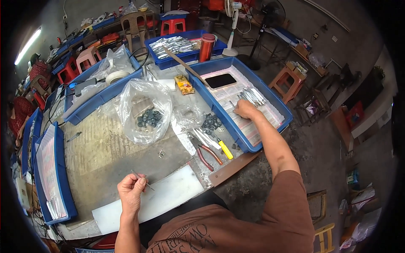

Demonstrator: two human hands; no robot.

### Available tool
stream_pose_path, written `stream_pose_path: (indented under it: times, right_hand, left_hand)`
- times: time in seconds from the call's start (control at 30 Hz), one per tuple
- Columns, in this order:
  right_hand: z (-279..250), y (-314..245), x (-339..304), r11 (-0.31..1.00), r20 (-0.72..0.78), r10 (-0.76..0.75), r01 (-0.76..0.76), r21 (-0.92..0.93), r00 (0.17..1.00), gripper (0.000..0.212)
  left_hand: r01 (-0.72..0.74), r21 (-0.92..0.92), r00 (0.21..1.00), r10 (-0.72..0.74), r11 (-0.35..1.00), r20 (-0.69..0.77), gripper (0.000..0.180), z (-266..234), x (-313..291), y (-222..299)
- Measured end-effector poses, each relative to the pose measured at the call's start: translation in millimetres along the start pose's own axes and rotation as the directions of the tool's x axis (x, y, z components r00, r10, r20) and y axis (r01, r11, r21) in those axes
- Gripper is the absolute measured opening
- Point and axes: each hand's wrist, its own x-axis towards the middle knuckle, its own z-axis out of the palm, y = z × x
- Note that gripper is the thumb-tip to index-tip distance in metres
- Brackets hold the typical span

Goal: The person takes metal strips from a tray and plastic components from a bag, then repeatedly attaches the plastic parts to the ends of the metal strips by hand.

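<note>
My left hand (131,187) is raised over the near edge of the table, with thumb and fingers pinched on a thin metal rod (149,185). Below it lies a long white board (171,192). My right hand (245,109) reaches into the blue tray (219,110) on the right. Its fingers are closed, and a slim grey metal piece (232,104) shows at the fingertips. Right beside that hand is a row of slim silver metal pieces (254,96) on a pinkish-white lining. A phone (220,81) lies farther back in this tray.
An open plastic bag (145,101) holds dark round parts (149,118). Nearby are more small dark parts (211,122), red-handled pliers (205,158), a yellow-handled screwdriver (225,150) and tiny metal bits (161,154). A blue tray (61,168) stands left; a red canister (206,47) stands behind.
</note>
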Motion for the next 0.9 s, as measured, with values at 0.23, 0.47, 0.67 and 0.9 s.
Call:
stream_pose_path:
  times: [0.23, 0.47, 0.67, 0.9]
  right_hand:
    - [-13, 1, -6, 0.995, -0.027, -0.068, 0.070, 0.071, 0.997, 0.023]
    - [-8, 0, -17, 0.993, -0.088, -0.017, 0.027, 0.116, 0.996, 0.022]
    - [-5, -9, -10, 0.998, 0.063, -0.057, 0.054, 0.041, 0.996, 0.033]
    - [-11, -23, -17, 0.989, 0.117, -0.111, 0.122, -0.086, 0.987, 0.026]
  left_hand:
    - [-0.033, -0.015, 0.999, 0.033, 0.999, -0.008, 0.006, -14, -4, -6]
    - [0.023, -0.012, 0.999, -0.024, 1.000, -0.026, 0.008, -6, -4, -3]
    - [0.002, -0.016, 1.000, -0.003, 1.000, -0.017, 0.008, -9, -11, -9]
    - [0.031, -0.034, 0.999, -0.032, 0.999, -0.035, 0.007, -10, -13, -15]
